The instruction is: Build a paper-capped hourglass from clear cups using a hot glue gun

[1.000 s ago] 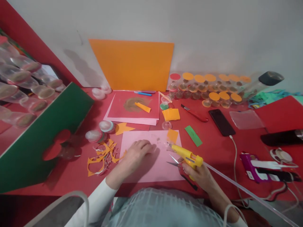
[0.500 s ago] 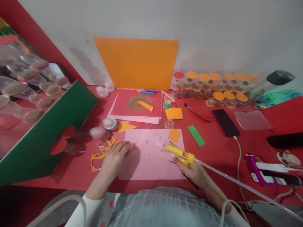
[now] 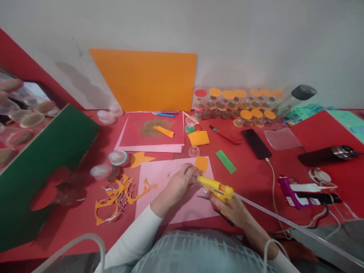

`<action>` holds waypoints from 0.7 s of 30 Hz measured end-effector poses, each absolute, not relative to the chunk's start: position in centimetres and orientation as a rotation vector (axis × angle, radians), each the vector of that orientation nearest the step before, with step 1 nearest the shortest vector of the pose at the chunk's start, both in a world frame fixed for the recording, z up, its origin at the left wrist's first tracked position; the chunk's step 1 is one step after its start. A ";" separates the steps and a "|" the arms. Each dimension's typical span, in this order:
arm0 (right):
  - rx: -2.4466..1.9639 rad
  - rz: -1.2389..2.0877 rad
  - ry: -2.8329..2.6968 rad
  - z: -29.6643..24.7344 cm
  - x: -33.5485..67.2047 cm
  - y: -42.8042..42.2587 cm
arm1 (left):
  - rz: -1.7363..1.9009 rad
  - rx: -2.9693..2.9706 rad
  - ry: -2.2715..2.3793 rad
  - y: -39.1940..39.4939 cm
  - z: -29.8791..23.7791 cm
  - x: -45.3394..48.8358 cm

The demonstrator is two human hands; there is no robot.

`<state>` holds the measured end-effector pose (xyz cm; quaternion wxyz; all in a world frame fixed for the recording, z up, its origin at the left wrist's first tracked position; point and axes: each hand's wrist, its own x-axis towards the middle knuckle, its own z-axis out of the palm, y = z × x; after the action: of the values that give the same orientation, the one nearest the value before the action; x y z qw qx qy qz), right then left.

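My right hand [image 3: 231, 208] is wrapped round the grip of a yellow hot glue gun [image 3: 213, 185], its nozzle pointing left. A long clear glue stick [image 3: 273, 214] trails from the gun's back end. A dark pointed blade [image 3: 203, 197] shows just below the gun; I cannot tell whether the right hand holds it too. My left hand [image 3: 180, 182] has its fingers drawn together at the nozzle; whatever they pinch is hidden. Both hands are over a pink sheet [image 3: 153, 204]. An orange paper square [image 3: 201, 164] lies just beyond the fingertips.
Orange paper offcuts [image 3: 122, 193] lie to the left, near two small domed plastic pieces [image 3: 102, 171]. A green board [image 3: 57, 151] stands at the left. Several cups with orange discs [image 3: 227, 102] line the wall. A cutter [image 3: 226, 135], phone [image 3: 256, 143] and purple power strip [image 3: 292, 195] are at right.
My left hand has left the orange offcuts and moved right to the glue gun's nozzle. The right hand still grips the gun. The view has turned to the right.
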<state>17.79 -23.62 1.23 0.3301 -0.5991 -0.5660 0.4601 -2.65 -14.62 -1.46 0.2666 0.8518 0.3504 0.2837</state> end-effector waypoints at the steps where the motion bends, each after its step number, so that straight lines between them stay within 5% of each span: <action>1: -1.568 1.208 -1.480 1.1 17.7 -23.6 | 0.789 2.292 0.947 -14.6 -1.7 -2.7; 21: -1.641 1.123 -1.546 1.2 17.2 -22.9 | 0.924 2.242 0.958 -15.0 -2.2 -3.7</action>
<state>17.17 -22.93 1.20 0.3062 -0.6202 -0.5843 0.4245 -3.67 -14.98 -2.24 0.2640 0.8294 0.3543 0.3419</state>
